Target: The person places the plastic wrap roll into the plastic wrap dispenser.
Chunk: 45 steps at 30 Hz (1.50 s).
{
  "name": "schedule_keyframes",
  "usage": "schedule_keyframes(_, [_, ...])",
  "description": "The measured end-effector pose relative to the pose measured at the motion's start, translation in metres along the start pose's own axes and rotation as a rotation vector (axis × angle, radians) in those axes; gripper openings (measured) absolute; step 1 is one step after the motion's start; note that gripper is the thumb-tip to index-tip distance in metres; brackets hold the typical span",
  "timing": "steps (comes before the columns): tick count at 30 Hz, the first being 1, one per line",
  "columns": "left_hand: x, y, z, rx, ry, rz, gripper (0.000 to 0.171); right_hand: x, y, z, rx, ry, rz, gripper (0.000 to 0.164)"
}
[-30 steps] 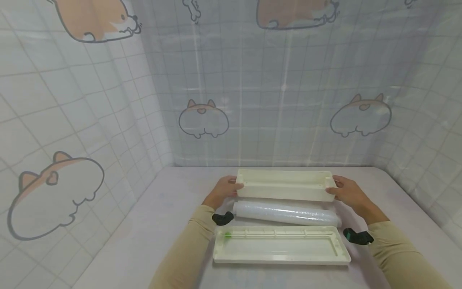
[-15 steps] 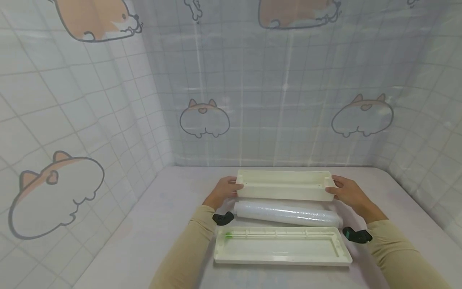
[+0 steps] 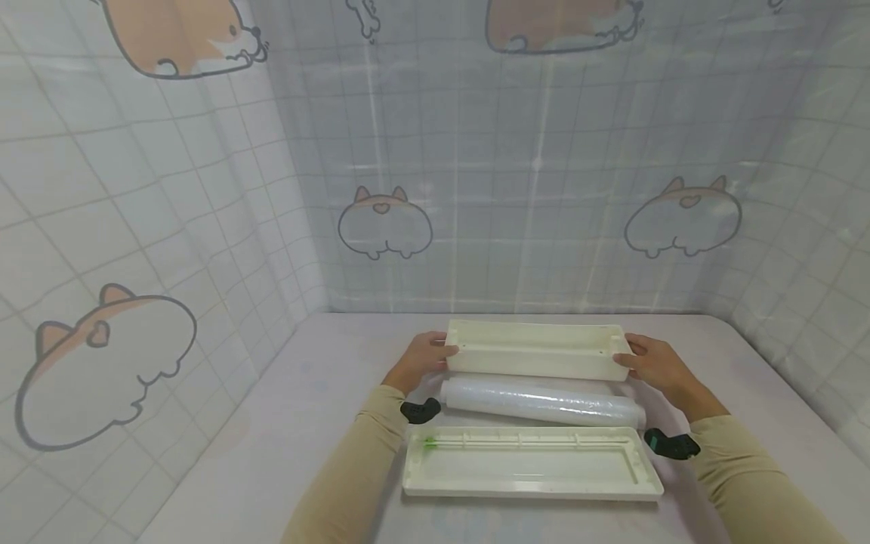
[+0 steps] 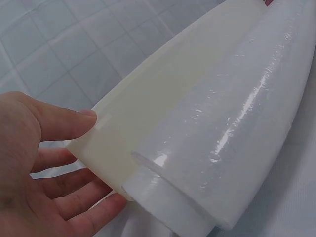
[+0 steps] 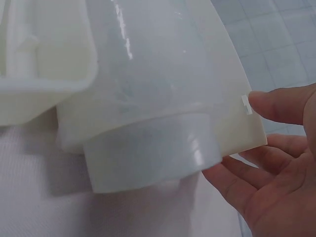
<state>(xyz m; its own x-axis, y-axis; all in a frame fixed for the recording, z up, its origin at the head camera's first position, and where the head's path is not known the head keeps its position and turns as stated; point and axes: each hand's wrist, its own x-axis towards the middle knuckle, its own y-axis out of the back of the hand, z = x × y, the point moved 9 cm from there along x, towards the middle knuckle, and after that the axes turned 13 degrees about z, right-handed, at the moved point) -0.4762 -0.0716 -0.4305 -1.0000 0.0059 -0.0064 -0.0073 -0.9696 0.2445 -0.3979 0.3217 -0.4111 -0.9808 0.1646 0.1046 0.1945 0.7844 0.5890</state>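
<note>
A long cream plastic cling film box [image 3: 537, 363], open side up, is at the back of the group. My left hand [image 3: 424, 357] holds its left end, thumb at the rim and fingers along the end wall. On the opposite end my right hand [image 3: 652, 363] grips in the same way; in the right wrist view its thumb [image 5: 279, 104] touches the box corner [image 5: 242, 136]. Just in front of the box lies a cling film roll [image 3: 537, 402], its core [image 4: 163, 200] sticking out at the end. Nearest me is the box's shallow lid [image 3: 530, 465], inner side up.
A small green slider [image 3: 430, 441] sits on the lid's track at its left end. The white table [image 3: 306, 453] carries these things. Behind it hangs a tile-patterned curtain [image 3: 476, 257] with cartoon dogs, which also runs along both sides.
</note>
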Motion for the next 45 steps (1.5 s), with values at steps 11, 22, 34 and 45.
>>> schedule_keyframes(11, [-0.001,0.002,-0.001,0.042,-0.002,-0.036,0.059,-0.011,0.004,0.015,0.043,-0.050,-0.002,0.076])
schedule_keyframes(22, [-0.001,0.015,-0.015,0.059,-0.004,-0.020,0.060,-0.036,0.009,0.034,0.042,-0.069,-0.013,0.077])
schedule_keyframes(34, [-0.016,0.023,-0.026,0.027,-0.007,-0.063,0.055,-0.054,0.005,0.041,0.047,-0.052,-0.030,0.075])
schedule_keyframes(45, [-0.022,0.025,-0.029,0.029,-0.074,-0.121,0.048,-0.062,0.006,0.043,0.034,-0.042,-0.023,0.072])
